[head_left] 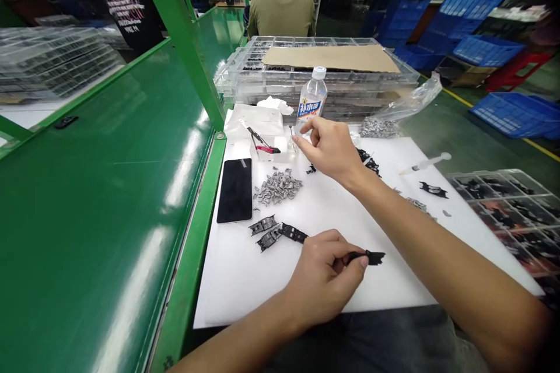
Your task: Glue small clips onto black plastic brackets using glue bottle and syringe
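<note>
My left hand [326, 274] pinches a black plastic part [375, 257] low over the front of the white board [245, 280]. Farther back, in front of the water bottle [311, 96], is my right hand [330, 145]. Its thumb and index finger are drawn together beside a thin dark upright stick [291, 135]; what lies between the fingertips is too small to make out. Three black parts [269, 237] lie left of my left hand, below a heap of small grey pieces [280, 186]. A heap of small black pieces [370, 162] is partly hidden behind my right forearm.
A phone [234, 190] lies at the board's left, near tweezers and a red-handled tool [268, 150]. A syringe [426, 163] and another black part [433, 189] are at the right. Stacked clear trays [262, 84] stand behind; a compartment tray [503, 198] is right. A person [282, 9] sits beyond.
</note>
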The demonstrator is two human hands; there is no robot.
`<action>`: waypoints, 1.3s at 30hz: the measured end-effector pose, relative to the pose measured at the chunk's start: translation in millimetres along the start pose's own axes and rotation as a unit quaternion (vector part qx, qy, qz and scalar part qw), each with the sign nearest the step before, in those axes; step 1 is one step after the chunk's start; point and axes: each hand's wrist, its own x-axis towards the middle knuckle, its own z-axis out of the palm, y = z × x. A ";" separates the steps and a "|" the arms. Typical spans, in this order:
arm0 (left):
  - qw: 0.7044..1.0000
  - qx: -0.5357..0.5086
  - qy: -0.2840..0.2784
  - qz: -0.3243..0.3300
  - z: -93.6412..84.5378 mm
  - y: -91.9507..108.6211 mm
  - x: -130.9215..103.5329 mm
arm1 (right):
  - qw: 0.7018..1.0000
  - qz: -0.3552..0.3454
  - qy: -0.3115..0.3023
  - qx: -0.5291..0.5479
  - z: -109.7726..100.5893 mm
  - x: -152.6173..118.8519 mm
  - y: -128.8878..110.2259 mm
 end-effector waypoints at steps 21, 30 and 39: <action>0.951 0.240 -0.031 0.193 11.5 -8.8 -16.0 | 0.980 -0.158 -0.115 -0.025 -41.1 -93.6 10.2; 0.943 0.257 -0.138 0.161 8.4 -2.7 -14.4 | 0.958 0.157 0.237 -0.025 -132.3 -132.7 113.7; 0.936 0.318 -0.140 0.064 0.2 7.1 -10.0 | 0.933 0.125 0.327 0.079 -147.2 -169.9 72.8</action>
